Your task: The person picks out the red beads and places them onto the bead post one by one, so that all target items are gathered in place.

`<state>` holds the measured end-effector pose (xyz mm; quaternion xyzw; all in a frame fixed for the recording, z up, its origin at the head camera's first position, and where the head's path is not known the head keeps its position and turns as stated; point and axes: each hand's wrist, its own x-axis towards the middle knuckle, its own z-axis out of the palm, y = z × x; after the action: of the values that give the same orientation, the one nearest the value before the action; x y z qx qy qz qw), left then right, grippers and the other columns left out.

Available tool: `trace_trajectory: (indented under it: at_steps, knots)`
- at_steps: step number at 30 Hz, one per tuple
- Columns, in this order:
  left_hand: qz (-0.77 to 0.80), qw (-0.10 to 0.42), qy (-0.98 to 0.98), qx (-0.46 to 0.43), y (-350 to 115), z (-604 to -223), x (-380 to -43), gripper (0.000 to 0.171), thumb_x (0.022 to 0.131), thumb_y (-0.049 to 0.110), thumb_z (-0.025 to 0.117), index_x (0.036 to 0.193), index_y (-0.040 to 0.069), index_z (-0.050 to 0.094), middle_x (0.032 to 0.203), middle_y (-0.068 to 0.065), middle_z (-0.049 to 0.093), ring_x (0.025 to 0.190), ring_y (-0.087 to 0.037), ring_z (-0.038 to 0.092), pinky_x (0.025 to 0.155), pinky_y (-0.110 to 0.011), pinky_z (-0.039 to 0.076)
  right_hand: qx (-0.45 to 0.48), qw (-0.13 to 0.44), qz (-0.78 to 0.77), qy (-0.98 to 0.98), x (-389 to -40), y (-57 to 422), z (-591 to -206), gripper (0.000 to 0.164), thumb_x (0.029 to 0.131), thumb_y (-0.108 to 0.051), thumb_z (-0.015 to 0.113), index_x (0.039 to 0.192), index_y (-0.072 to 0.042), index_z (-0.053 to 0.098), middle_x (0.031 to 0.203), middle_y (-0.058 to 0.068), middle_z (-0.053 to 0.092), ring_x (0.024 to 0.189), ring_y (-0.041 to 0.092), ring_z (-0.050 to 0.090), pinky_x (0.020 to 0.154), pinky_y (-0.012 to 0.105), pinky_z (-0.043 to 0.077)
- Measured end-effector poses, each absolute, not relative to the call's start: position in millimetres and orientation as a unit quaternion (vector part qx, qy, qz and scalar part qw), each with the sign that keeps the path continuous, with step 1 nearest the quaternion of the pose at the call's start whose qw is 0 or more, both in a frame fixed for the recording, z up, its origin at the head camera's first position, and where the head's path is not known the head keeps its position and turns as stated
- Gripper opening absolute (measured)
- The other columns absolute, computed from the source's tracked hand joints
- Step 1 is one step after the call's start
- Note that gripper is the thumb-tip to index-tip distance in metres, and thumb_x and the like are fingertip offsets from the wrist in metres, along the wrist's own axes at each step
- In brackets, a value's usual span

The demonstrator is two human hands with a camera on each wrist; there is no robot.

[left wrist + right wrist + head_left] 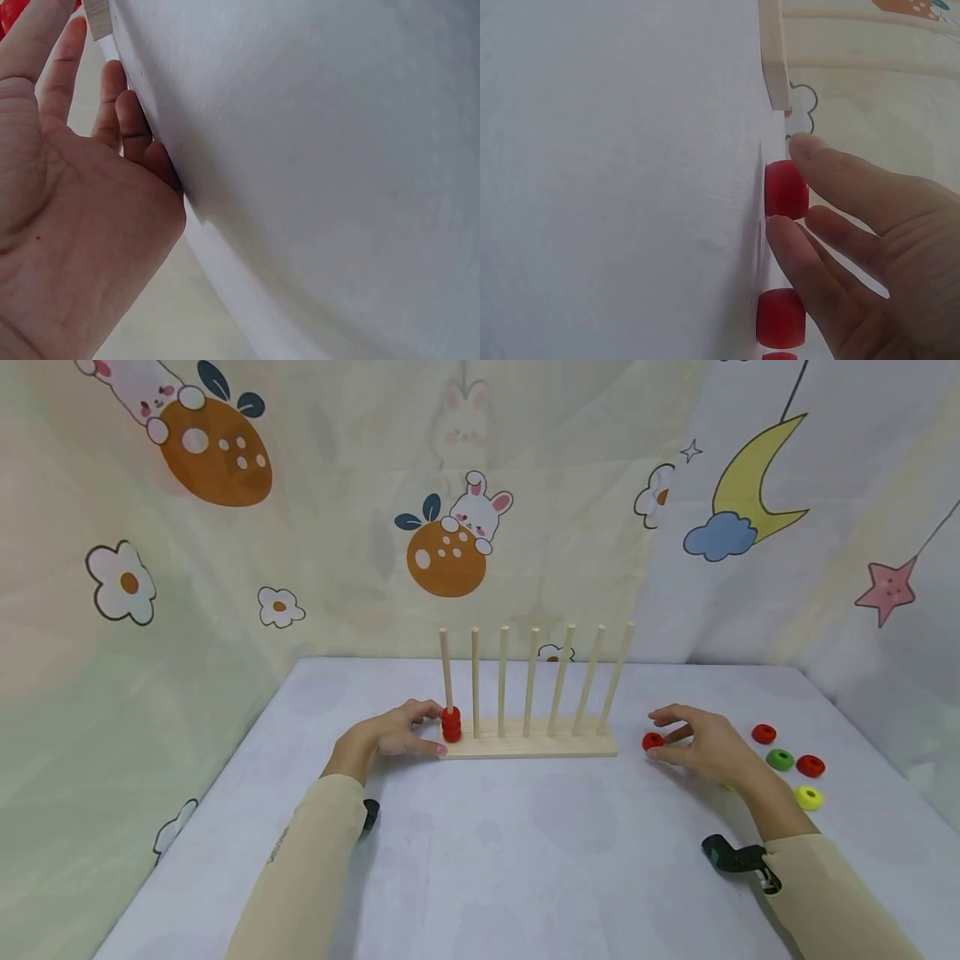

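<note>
A wooden peg rack (536, 746) with several upright pegs stands toward the back of the table. Red ring beads (451, 727) are stacked on its leftmost peg. My left hand (393, 731) holds the rack's left end, thumb at the front corner and index finger beside the beads; its palm (82, 202) shows in the left wrist view, the other fingers loosely spread. Off the rack's right end, my right hand (705, 743) pinches one red bead (653, 741) low over the table. That same bead (786, 190) sits between thumb and fingers in the right wrist view.
Right of my right hand lie a green bead (780, 760), a yellow bead (808, 797) and two more red beads, one farther back (764, 733) and one beside the green (811, 766). Another yellow bead is mostly hidden under my right hand. A printed cloth hangs behind the table (487, 860).
</note>
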<state>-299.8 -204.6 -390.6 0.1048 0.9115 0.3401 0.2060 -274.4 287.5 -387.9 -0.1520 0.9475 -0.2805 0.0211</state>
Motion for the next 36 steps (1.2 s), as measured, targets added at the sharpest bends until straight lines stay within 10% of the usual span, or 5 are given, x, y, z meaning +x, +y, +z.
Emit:
trace_trajectory:
  at_steps: [27, 36]
  knots:
    - [0.33, 0.203, 0.916, 0.108, -204.8, -392.9, -299.5, 0.065, 0.083, 0.039, 0.086, 0.139, 0.03, 0.053, 0.156, -0.005, 0.041, 0.148, -0.034, 0.033, 0.119, -0.065, 0.028, -0.184, 0.006, -0.279, 0.942, -277.1, 289.3, -389.9, 0.038, 0.093, -0.014, 0.075, 0.128, -0.004, 0.066, 0.123, 0.016, 0.065, 0.11, 0.039, 0.067, 0.089, 0.051, 0.059]
    - [0.335, 0.205, 0.913, 0.11, -205.5, -393.6, -299.6, 0.064, 0.084, 0.038, 0.085, 0.139, 0.029, 0.053, 0.157, -0.006, 0.04, 0.148, -0.035, 0.032, 0.119, -0.065, 0.026, -0.214, -0.051, -0.296, 0.929, -275.7, 290.6, -388.2, 0.033, 0.093, -0.011, 0.074, 0.125, -0.007, 0.065, 0.125, 0.012, 0.06, 0.102, 0.033, 0.067, 0.078, 0.03, 0.06]
